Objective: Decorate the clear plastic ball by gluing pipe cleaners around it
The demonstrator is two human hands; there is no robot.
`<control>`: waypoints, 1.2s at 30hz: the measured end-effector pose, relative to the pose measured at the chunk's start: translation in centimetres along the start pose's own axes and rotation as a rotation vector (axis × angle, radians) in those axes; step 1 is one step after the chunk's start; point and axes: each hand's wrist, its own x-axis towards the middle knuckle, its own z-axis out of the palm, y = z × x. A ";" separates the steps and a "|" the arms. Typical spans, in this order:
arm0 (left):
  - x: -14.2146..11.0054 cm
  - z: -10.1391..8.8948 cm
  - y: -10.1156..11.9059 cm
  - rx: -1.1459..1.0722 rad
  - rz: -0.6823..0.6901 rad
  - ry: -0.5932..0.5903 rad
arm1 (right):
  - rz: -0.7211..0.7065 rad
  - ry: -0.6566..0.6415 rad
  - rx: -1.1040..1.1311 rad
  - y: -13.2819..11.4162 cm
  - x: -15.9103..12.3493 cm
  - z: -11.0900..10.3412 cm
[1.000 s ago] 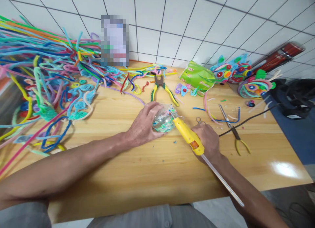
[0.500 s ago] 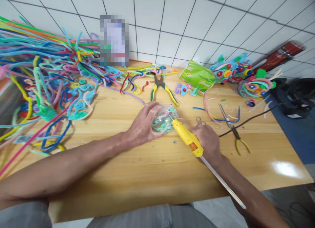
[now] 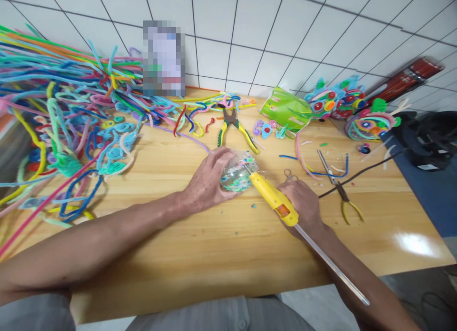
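Observation:
My left hand [image 3: 209, 181] is wrapped around the left side of a clear rounded container [image 3: 233, 174] flecked with green, blue and white bits, just above the table. In my right hand [image 3: 302, 202] is a yellow hot glue gun [image 3: 273, 197], its fingers closed around the handle. A long clear glue stick [image 3: 333, 266] sticks out of the gun's back end. The gun's metal nozzle is at the container's upper right side; whether it touches, I cannot tell. Small scissors [image 3: 290, 175] lie just beyond my right hand, partly hidden by it.
Pliers with green-yellow handles [image 3: 237, 131] lie open behind the container. Many pipe cleaners [image 3: 71, 88] are heaped at left. A green packet [image 3: 285, 109] and decorated animal-like figures [image 3: 371, 124] stand at back right. Yellow-handled pliers [image 3: 344, 197] lie at right, crossed by a black cord [image 3: 364, 171].
The glue gun's back end has swung slightly down and to the right, along with its glue stick. My left hand and the container have stayed nearly in place.

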 end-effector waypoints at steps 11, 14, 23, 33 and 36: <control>0.0 -0.1 0.0 0.018 0.019 -0.010 | -0.020 -0.027 0.000 0.4 0.5 -0.6; -0.1 -0.1 -0.1 0.022 0.023 -0.010 | -0.031 -0.023 -0.005 0.3 0.5 -0.6; 0.0 -0.2 0.0 0.001 0.013 -0.032 | -0.050 -0.027 0.003 -0.1 0.6 -0.7; 0.1 -0.3 0.2 -0.003 -0.001 -0.041 | 0.007 -0.035 0.009 0.0 0.2 -0.5; 0.1 -0.3 0.2 -0.002 -0.008 -0.047 | -0.008 -0.048 0.011 0.1 0.1 -0.5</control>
